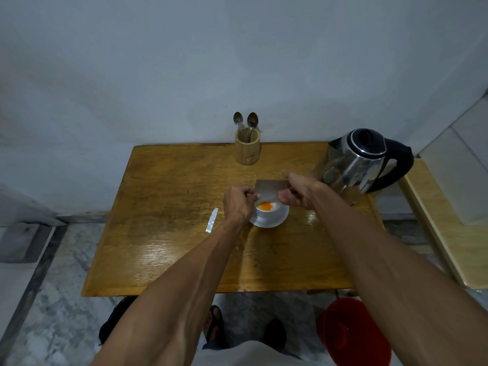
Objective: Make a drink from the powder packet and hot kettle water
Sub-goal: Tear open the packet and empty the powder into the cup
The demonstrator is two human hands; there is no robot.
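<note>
A white cup (pixel 268 213) stands on a white saucer (pixel 280 220) in the middle of the wooden table (pixel 163 233). Orange powder (pixel 265 206) lies in the cup. Just above the cup hangs a silver powder packet (pixel 270 190), tipped with its mouth down. My left hand (pixel 237 204) pinches the packet's left edge and my right hand (pixel 297 192) grips its right edge. A steel kettle (pixel 361 162) with a black lid and handle stands at the table's back right, close behind my right hand.
A torn silver strip (pixel 212 220) lies on the table left of the saucer. A wooden holder (pixel 247 149) with two spoons (pixel 245 122) stands at the back edge by the wall. A red bucket (pixel 353 331) sits on the floor at the right.
</note>
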